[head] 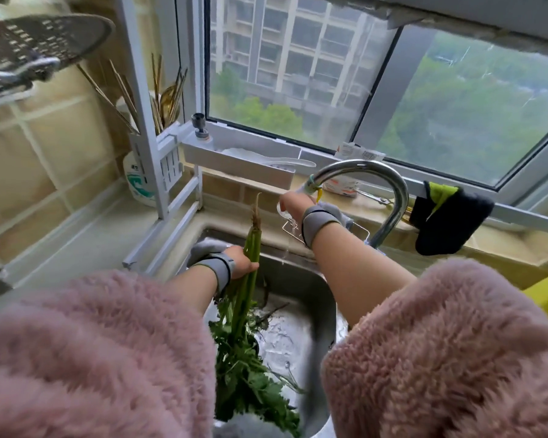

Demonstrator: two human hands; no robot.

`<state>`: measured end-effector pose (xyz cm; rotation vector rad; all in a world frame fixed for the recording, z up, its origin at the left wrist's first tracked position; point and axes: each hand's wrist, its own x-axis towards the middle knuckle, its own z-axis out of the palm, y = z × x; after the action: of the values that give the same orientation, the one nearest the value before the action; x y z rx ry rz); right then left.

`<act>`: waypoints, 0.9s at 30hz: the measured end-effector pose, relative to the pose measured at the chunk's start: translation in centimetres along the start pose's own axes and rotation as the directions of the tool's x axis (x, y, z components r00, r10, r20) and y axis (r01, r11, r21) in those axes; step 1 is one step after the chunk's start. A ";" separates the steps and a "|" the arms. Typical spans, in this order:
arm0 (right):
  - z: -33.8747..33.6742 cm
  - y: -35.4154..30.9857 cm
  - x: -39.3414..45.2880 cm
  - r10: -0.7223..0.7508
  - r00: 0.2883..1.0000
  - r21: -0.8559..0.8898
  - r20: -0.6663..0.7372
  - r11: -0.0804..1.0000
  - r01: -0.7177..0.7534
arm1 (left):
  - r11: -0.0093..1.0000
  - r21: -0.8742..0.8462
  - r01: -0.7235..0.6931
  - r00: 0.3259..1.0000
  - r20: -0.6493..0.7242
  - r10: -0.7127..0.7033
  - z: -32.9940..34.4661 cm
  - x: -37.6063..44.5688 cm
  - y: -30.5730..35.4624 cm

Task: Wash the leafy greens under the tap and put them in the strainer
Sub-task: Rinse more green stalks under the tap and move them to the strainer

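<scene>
The left hand (239,259) is curled round the stalks of the leafy greens (246,343) — roots up, leaves hanging down into the steel sink (317,298). The right hand (293,205) reaches up to the spout of the curved tap (383,184), water running thinly beneath it — whether its fingers grip the spout I cannot tell. Fluffy pink sleeves (440,358) fill the foreground, and a dark cloth (450,222) hangs on the windowsill.

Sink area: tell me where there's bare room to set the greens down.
Bare: the tiled counter left of the sink, bordered by the white rack. The sill ledge behind the tap is crowded with packets and a dark cloth. No strainer shows.
</scene>
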<state>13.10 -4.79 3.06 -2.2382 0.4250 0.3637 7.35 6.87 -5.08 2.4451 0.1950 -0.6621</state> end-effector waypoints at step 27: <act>1.6 13.1 -3.4 -0.011 1.000 0.360 -0.001 0.933 0.010 | 0.998 -0.030 0.062 0.994 0.089 -0.059 5.3 -1.5 -1.2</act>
<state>4.37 -10.98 -5.42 -1.8813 0.4402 0.2574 3.54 4.77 -8.66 2.3808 0.2435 -0.7850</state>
